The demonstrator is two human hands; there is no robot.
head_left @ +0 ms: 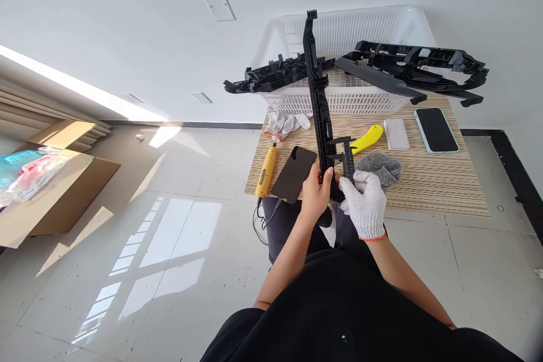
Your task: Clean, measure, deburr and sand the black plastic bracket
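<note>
My bare left hand (316, 189) is wrapped round the lower end of a long black plastic part (317, 90) that stands upright over the low slatted table (432, 181). My right hand (365, 201), in a white knitted glove, grips a black caliper (347, 158) whose jaws sit against the side of that part. A dark phone (294, 174) lies just left of my left hand. A grey glove (382, 167) lies just behind my right hand.
A white basket (352, 28) at the back carries more black plastic parts (419, 70). On the table lie a yellow electric screwdriver (267, 169), a yellow knife (367, 138), a white box (396, 134), a second phone (436, 130) and white gloves (286, 121). A cardboard box (55, 192) sits on the floor at left.
</note>
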